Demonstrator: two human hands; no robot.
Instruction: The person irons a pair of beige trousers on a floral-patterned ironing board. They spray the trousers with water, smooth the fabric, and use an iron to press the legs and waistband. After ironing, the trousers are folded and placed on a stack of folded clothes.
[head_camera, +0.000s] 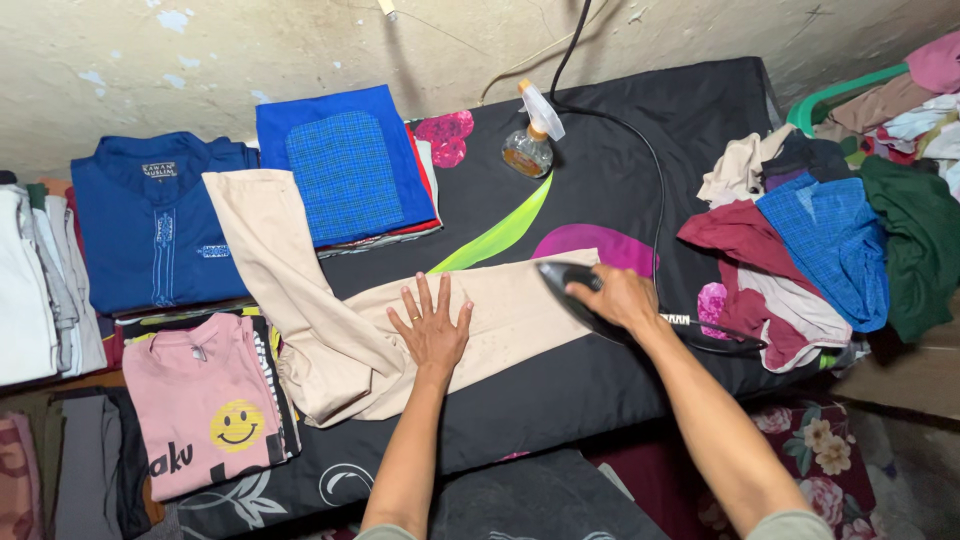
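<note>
A beige pair of trousers (300, 280) lies spread across a black cloth-covered surface (620, 130) with flower prints. My left hand (432, 325) presses flat on the beige fabric, fingers apart. My right hand (622, 296) grips the handle of a dark clothes iron (563, 280), whose tip rests on the right end of the beige fabric. The iron's black cord (655, 190) runs up across the surface to the wall.
A spray bottle (530, 138) stands at the back. Folded clothes lie at the left: a blue shirt (150, 225), a blue checked stack (345, 170), a pink smiley shirt (205, 400). A heap of unfolded clothes (810, 250) sits at the right.
</note>
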